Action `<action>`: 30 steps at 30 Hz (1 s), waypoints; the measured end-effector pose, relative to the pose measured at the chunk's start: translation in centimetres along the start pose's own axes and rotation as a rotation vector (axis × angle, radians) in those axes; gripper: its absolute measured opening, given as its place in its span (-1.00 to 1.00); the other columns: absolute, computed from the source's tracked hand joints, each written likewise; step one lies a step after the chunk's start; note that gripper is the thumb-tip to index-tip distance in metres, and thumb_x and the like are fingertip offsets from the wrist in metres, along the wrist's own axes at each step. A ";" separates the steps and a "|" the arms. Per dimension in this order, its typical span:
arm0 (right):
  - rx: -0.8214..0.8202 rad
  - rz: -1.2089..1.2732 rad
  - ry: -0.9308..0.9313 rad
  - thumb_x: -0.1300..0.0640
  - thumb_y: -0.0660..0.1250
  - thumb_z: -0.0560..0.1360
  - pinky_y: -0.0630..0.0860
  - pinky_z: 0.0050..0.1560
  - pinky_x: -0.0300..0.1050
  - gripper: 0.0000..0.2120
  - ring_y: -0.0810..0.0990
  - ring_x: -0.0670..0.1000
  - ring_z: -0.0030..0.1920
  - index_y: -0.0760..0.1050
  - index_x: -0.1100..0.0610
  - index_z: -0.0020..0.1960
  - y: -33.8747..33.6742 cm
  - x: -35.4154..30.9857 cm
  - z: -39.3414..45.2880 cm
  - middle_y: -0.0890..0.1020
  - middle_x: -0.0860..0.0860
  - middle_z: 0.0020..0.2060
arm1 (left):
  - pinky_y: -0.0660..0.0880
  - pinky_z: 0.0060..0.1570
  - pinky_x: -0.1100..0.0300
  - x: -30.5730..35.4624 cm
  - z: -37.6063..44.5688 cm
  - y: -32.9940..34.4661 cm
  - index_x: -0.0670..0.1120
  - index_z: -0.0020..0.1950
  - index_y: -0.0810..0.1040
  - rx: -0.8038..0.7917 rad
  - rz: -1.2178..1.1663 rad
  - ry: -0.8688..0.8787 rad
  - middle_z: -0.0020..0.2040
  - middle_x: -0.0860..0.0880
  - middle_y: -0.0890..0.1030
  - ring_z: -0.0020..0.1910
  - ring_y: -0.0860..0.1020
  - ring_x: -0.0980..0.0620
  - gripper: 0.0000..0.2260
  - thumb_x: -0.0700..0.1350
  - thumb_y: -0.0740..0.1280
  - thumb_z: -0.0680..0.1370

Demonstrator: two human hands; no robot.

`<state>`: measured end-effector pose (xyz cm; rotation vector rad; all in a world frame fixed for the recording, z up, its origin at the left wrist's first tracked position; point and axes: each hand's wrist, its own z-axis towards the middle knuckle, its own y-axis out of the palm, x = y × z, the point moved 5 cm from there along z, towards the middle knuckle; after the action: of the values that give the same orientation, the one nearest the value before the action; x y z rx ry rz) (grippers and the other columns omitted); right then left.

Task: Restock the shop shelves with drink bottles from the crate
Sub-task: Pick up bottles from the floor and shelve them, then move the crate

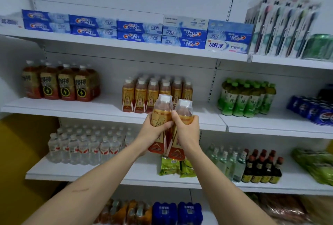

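Blue toothpaste boxes (138, 31) lie stacked on the top shelf beside packed toothbrushes (282, 26), and green snack packets (177, 168) lie on a lower shelf.

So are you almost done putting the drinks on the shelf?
Partly. A block of matching orange bottles already stands on the middle shelf. Right now the left hand and right hand each grip one more orange bottle, raised in front of that block. Those two still need setting down. The crate isn't in view, so I can't tell how many remain.
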<state>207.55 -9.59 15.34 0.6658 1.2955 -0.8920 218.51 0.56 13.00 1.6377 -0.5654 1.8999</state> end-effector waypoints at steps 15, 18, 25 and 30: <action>0.047 0.002 -0.044 -0.28 0.46 0.39 0.60 0.04 -0.03 -0.46 0.63 -0.06 0.00 0.38 0.02 0.16 1.4 3.1 17.4 0.61 -0.08 -0.01 | 0.54 0.23 -0.08 -1.5 18.3 3.8 0.09 0.32 0.48 0.049 0.160 0.073 0.17 0.09 0.63 0.17 0.58 0.07 -0.31 0.28 0.54 0.25; 0.000 -0.014 -0.084 -0.26 0.47 0.40 0.59 0.02 -0.06 -0.50 0.63 -0.08 -0.02 0.37 -0.02 0.14 1.3 3.3 21.5 0.61 -0.10 -0.03 | 0.55 0.23 -0.09 -2.1 21.2 5.1 0.13 0.29 0.49 0.108 0.143 0.057 0.14 0.12 0.64 0.16 0.59 0.07 -0.38 0.24 0.56 0.29; -0.066 0.043 -0.131 -0.20 0.49 0.41 0.52 -0.05 -0.21 -0.53 0.62 -0.12 -0.02 0.38 0.00 0.15 0.0 5.4 29.4 0.62 -0.09 -0.02 | 0.52 0.25 0.01 -4.4 26.7 8.5 0.10 0.30 0.49 0.174 0.235 0.070 0.14 0.15 0.63 0.16 0.57 0.14 -0.42 0.11 0.59 0.33; -0.104 0.095 -0.105 -0.16 0.51 0.41 0.53 0.03 -0.18 -0.50 0.61 -0.14 0.02 0.38 -0.01 0.20 -0.6 8.4 32.5 0.61 -0.13 0.03 | 0.53 0.26 0.01 -6.7 28.9 10.4 0.15 0.28 0.48 0.180 0.237 0.068 0.15 0.14 0.63 0.17 0.58 0.15 -0.49 -0.03 0.58 0.40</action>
<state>224.23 -38.58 12.74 0.5865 1.1984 -0.7669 233.93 -26.81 11.63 1.6711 -0.5973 2.2269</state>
